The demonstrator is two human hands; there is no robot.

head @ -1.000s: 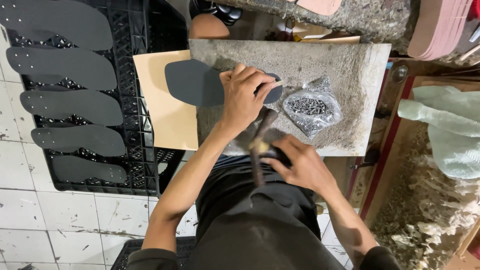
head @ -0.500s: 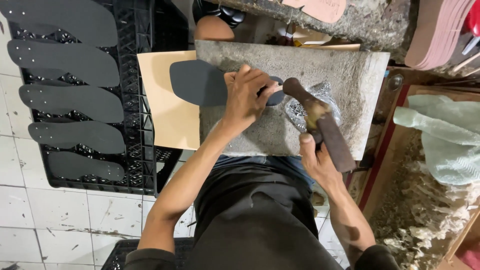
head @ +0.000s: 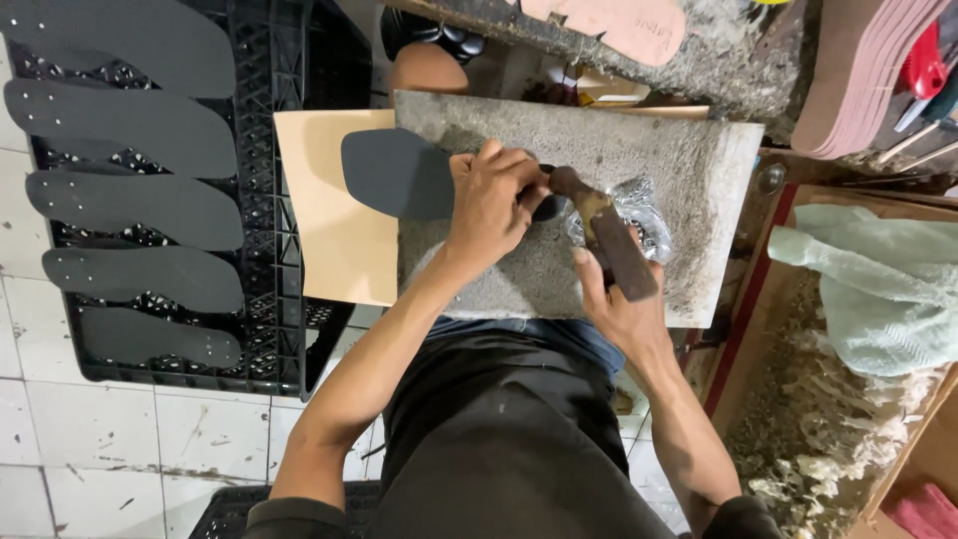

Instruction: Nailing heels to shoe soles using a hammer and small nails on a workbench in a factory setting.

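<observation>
The landmark here is the grey stone slab that lies across the person's lap. At its near edge the right hand is closed around the handle of a brown hammer, and the hammer head points away, to the middle of the slab. Just left of the hammer head the left hand is closed in a pinch on the heel end of a dark grey insole, which it presses onto the slab; the toe end of the insole hangs over the slab's left edge, above a tan board. The main risk, as I judge it, is for the fingers of the left hand: they sit almost touching the hammer head, so a blow that lands a little left would hit them. A second risk is that the insole turns under the blow, because most of it is not supported by the slab. Just right of the hammer head lies a clear plastic bag of small nails; a careless swing may tear it and scatter them. Farther to the left of the slab, a black crate carries a row of finished insoles.
</observation>
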